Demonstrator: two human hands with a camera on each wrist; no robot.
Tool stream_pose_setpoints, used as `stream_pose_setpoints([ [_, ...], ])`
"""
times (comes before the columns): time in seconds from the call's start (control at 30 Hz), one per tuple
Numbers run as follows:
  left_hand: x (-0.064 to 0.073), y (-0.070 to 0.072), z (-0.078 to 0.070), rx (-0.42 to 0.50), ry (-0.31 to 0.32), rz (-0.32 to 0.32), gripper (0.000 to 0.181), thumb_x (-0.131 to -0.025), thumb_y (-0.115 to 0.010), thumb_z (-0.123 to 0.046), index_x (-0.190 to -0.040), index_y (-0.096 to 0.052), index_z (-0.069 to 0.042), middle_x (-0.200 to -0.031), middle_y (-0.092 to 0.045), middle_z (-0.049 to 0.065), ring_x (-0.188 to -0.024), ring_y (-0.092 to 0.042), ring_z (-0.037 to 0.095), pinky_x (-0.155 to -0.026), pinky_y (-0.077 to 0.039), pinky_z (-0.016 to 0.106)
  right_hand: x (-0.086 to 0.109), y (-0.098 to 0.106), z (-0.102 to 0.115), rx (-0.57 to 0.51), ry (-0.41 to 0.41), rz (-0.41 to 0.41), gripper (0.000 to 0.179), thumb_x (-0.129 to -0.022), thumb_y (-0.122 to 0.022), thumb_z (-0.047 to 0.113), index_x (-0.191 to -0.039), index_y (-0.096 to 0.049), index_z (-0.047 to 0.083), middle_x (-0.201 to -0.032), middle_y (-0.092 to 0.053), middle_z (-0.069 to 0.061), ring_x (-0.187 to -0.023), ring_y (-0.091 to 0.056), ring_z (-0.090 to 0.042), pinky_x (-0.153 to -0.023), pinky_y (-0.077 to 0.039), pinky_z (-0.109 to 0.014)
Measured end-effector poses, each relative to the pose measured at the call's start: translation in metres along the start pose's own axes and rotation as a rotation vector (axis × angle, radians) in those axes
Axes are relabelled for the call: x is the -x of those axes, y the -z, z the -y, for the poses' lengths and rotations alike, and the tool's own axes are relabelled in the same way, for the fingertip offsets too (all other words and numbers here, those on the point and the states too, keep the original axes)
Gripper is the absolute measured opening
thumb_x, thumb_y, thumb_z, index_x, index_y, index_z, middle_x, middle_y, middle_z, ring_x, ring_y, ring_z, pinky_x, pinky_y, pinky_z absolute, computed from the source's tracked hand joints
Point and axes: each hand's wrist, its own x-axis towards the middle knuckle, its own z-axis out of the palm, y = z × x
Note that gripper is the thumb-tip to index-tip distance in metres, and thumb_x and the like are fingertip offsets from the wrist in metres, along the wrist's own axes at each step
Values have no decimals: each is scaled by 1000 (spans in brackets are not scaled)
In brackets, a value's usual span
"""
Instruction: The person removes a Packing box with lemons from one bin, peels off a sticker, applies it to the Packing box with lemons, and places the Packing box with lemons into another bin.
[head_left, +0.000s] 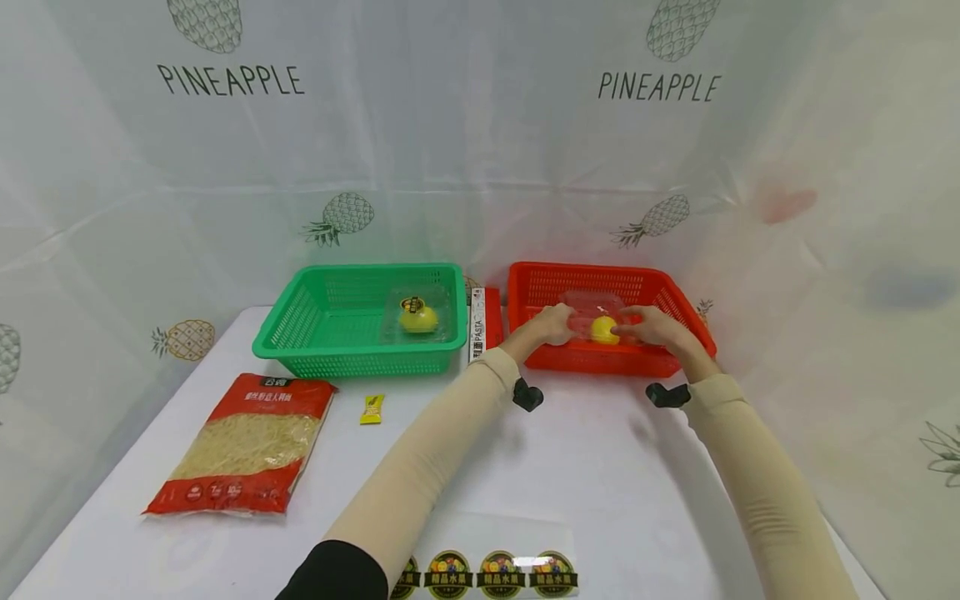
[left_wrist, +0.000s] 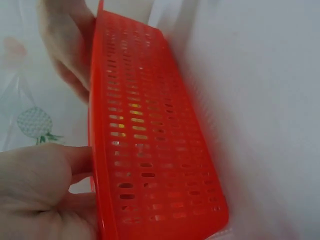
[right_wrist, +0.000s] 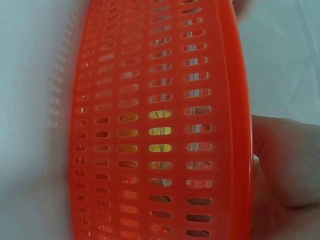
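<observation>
In the head view, a clear plastic box [head_left: 592, 298] with a yellow lemon-like fruit [head_left: 604, 331] in it is inside the red basket [head_left: 585, 360]. My left hand [head_left: 553, 323] holds the box's left side, and my right hand [head_left: 649, 326] grips its right side. Both wrists pass over the basket's near rim. From the left wrist, the hand [left_wrist: 40, 192] shows beside the rim, its fingertips hidden behind the red wall. The right wrist view likewise shows the hand [right_wrist: 290, 170] reaching behind the rim. Yellow shows through the slots.
Left of the red basket stands a red-and-white pasta box [head_left: 486, 321], then a green basket [head_left: 360, 364] holding another clear box [head_left: 442, 310] with yellow fruit. A pasta bag [head_left: 247, 446], a small yellow packet [head_left: 372, 409] and a sticker sheet [head_left: 495, 533] lie nearer. A curtain hangs behind.
</observation>
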Motion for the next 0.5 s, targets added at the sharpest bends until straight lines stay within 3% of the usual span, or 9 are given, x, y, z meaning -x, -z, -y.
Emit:
stream_pose_setpoints([
  [0.27,-4,-2,-1,89,-29,24,43,-97,-59,-12,-140,-54,-10,-142,-56,7,-118,-55,21,-105,-48,34,2,4,-1,-42,-32,7,64,-99,-58,31,-150,-34,2,-115,-55,-25,-78,-52,-20,-69,-47,-24],
  [0.4,-4,-2,1,138,-18,0,41,-95,-63,-14,-136,-58,-10,-140,-57,6,-116,-56,21,-100,-52,32,1,4,-2,-62,-24,-9,65,-97,-60,32,-150,-36,2,-115,-54,-24,-74,-53,-19,-67,-48,-22],
  [0.5,-2,-1,5,184,-23,-23,40,-94,-65,-14,-134,-60,-9,-135,-61,7,-105,-58,20,-93,-54,30,-1,3,-1,-71,-9,-25,65,-97,-61,33,-149,-37,2,-109,-56,-23,-70,-53,-18,-64,-49,-22],
])
